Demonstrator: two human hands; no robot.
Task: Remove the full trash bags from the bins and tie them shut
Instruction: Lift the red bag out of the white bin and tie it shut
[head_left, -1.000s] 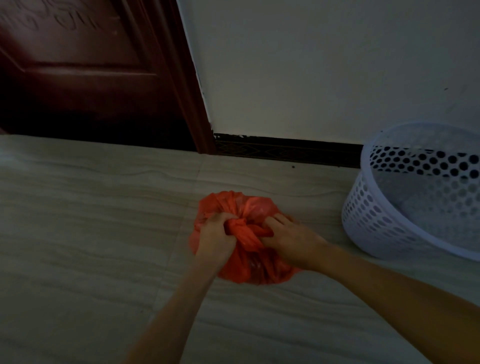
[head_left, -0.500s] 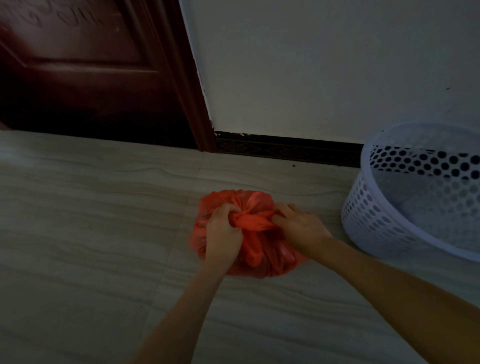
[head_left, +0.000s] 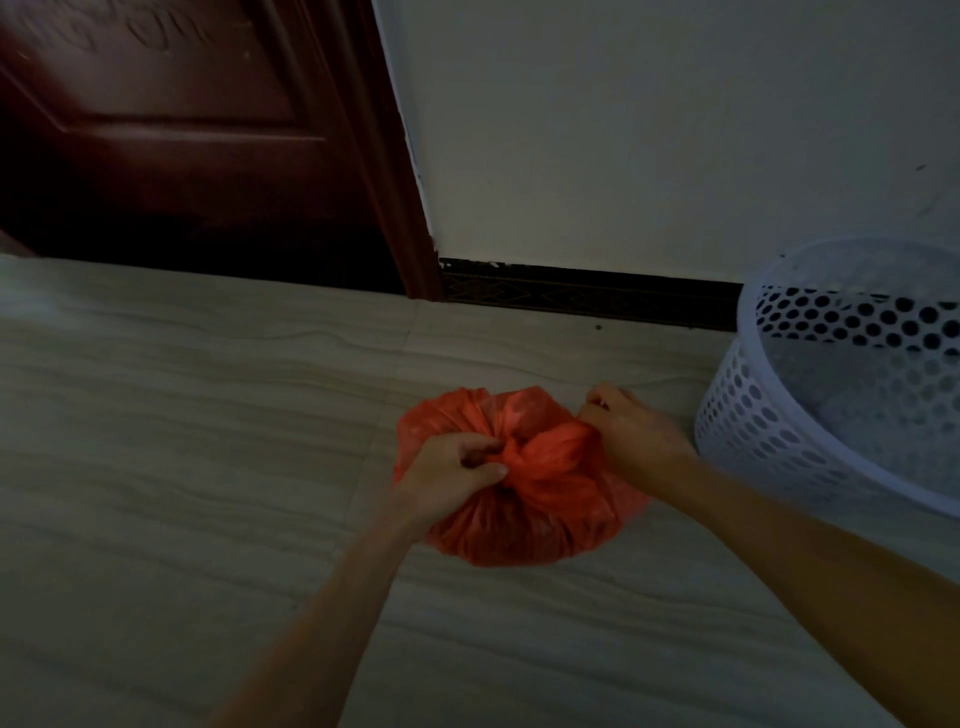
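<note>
A full orange-red trash bag lies on the tiled floor, its top gathered into a twisted knot at the middle. My left hand grips one twisted end of the bag on the knot's left side. My right hand grips the other end on the right, with the fingers curled and pulled out toward the bin. The white perforated bin stands just right of the bag and shows no bag inside.
A dark red wooden door and its frame fill the upper left. A white wall with a black skirting board runs behind the bag. Pale striped floor tiles stretch to the left and front.
My right hand has moved right and away from the knot, pulling its end of the bag outward. My left hand keeps its grip on the left end. The knot looks tighter.
</note>
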